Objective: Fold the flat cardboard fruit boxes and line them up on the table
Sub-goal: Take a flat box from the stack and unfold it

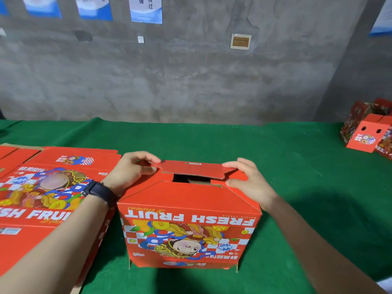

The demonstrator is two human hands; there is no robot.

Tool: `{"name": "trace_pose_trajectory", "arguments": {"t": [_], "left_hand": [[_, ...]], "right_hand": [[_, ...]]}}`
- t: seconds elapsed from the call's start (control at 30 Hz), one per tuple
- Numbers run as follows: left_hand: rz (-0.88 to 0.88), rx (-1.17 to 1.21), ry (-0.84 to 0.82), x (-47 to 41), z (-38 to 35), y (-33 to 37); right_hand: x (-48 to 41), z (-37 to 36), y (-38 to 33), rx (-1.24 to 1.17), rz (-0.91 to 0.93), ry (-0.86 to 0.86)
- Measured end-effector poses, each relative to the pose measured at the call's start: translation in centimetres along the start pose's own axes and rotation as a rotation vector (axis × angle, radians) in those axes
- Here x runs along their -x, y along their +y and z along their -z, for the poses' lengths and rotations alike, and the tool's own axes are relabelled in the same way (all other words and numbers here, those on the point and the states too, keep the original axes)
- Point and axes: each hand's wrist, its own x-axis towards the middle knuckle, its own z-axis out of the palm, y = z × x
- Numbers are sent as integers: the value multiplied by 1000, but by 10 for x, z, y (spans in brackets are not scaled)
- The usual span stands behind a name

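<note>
The left grip (pixel 129 168) has its thumb and fingers closed in a pinch on the left end of the top flap (pixel 191 169). The right grip (pixel 248 183) pinches the right end of the same flap, fingers on top and thumb underneath. A black wristband (pixel 99 193) sits on the left wrist.

The flap belongs to a red fruit box (pixel 188 225) that stands upright in the middle of the near counter. Its "FRESH FRUIT" lettering and cartoon figure read upside down from here. The flap lies nearly level over the sloped top, and a dark gap shows below it.

Just beside the box on the left, under the left forearm, lies a stack of flat boxes (pixel 53 187) with the same print. I cannot count the sheets, but edges of more than one show. Well apart, at the far right of the counter, stand the folded boxes (pixel 364 134). At least two are there, bunched together and cut off by the edge of view.

A green cloth (pixel 297 166) covers the whole counter (pixel 212 132). Behind it rises a rough grey concrete wall (pixel 191 81). Four blue-and-white posters (pixel 146 9) hang along its top, and a fifth (pixel 381 20) is on the right. There is one small framed plaque (pixel 240 41) and one small white switch plate (pixel 140 39).
</note>
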Motion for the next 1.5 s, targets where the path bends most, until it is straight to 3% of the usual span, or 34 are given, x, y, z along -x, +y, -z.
{"name": "trace_pose_trajectory", "arguments": {"t": [0.1,0.17,0.23,0.3,0.33,0.53,0.73,0.83,0.9,0.97,1.03,1.07,1.17,1.27,1.4,1.5], "left_hand": [[95,84,48,3,7,-6],[112,116,-15,8,6,-5],[46,-194,-115,8,6,-6],[1,-618,-112,6,5,-4],[-2,-715,-104,7,4,0],[23,-965,-135,5,-9,2],[20,-988,-125,7,-9,-1],[17,-856,-159,9,-2,0],[41,-711,-154,12,3,0],[74,-669,-106,14,7,-3],[104,-688,-41,15,9,-8],[123,-694,-25,16,9,-9],[211,-692,-28,16,6,-12],[229,-720,-8,15,5,-13],[187,-685,51,16,12,-10],[99,-675,185,13,19,-4]], "right_hand": [[-3,-5,-10,34,47,-47],[-9,-6,-13,273,82,-50],[-11,-10,-16,532,100,-115],[-14,-15,-21,666,82,-155],[-15,-16,-23,706,65,-164],[-12,-27,-23,878,92,-122],[-8,-32,-18,915,124,-78],[-9,-21,-20,808,85,-157],[-11,-10,-24,463,40,-190],[-16,-2,-23,220,0,-40],[-18,8,-14,253,-138,92],[-16,12,-7,239,-252,71],[-5,20,15,-34,-564,-208],[-3,19,18,-195,-571,-373],[-8,15,2,-127,-499,-338],[-14,18,-9,-53,-430,-254]]}}
